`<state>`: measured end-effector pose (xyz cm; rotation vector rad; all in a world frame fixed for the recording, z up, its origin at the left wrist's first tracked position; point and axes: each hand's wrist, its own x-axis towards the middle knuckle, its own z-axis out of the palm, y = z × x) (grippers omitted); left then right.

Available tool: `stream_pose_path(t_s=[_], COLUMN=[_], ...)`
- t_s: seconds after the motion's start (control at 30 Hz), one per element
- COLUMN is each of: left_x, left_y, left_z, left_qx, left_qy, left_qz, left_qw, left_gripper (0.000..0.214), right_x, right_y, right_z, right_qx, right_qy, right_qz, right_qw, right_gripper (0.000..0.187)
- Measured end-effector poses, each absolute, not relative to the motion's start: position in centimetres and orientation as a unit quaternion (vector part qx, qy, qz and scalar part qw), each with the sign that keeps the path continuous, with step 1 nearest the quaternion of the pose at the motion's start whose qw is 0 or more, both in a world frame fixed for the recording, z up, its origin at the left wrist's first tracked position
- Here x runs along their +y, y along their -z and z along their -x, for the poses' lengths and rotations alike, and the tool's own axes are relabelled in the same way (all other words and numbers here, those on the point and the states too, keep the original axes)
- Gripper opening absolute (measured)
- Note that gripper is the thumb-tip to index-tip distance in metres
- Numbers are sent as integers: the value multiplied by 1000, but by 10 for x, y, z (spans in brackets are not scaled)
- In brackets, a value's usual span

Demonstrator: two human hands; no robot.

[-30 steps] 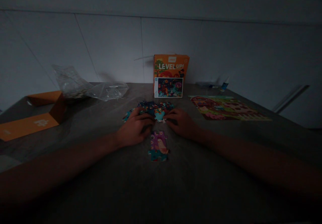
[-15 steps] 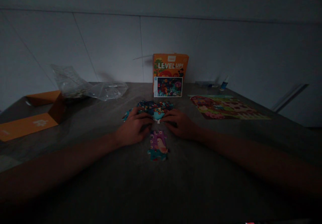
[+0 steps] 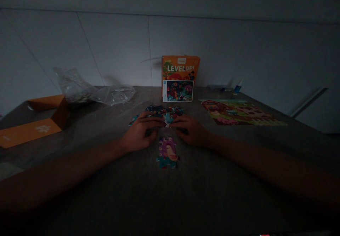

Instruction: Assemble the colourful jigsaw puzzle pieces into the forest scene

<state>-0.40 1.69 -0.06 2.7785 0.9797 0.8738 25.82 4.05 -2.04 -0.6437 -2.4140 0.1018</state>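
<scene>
The scene is very dark. My left hand (image 3: 140, 133) and my right hand (image 3: 191, 130) meet at the middle of a grey table (image 3: 170, 193), fingertips pinched together on one small teal puzzle piece (image 3: 167, 120). Just behind the hands lies a heap of loose puzzle pieces (image 3: 159, 111). In front of the hands, a short joined strip of purple and teal pieces (image 3: 168, 153) lies flat on the table, touching neither hand.
An orange puzzle box (image 3: 180, 78) stands upright at the back against the wall. A finished colourful puzzle (image 3: 239, 113) lies at the right. Crumpled clear plastic bags (image 3: 90, 91) and an opened orange box lid (image 3: 34, 122) sit at the left. A small bottle (image 3: 237, 86) stands far right.
Both hands have drawn closer together, and the teal piece between the fingertips has tilted up off the table. The joined strip has not moved.
</scene>
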Motion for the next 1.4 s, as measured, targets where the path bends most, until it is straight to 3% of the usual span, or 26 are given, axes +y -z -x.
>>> stream_pose_path(t_s=[0.27, 0.57, 0.83, 0.97, 1.23, 1.4], left_x=[14, 19, 22, 20, 22, 24], left_y=[2, 5, 4, 4, 8, 5], left_z=[5, 3, 3, 3, 3, 4], left_qx=[255, 267, 313, 280, 308, 380], left_qy=[-275, -232, -242, -211, -211, -264], left_qz=[-923, -934, -917, -936, -927, -885], left_qw=[89, 53, 52, 42, 37, 51], left_gripper=[48, 56, 48, 43, 53, 48], right_x=[37, 36, 39, 38, 37, 42], right_y=[18, 19, 18, 18, 18, 23], right_z=[-258, -256, -258, -258, -256, -259], right_qx=[-921, -921, -898, -911, -918, -899], right_qy=[-45, -42, -27, -33, -29, -11], right_qz=[227, 212, 279, 240, 218, 278], right_qw=[312, 325, 338, 334, 329, 339], right_gripper=[36, 36, 36, 36, 34, 34])
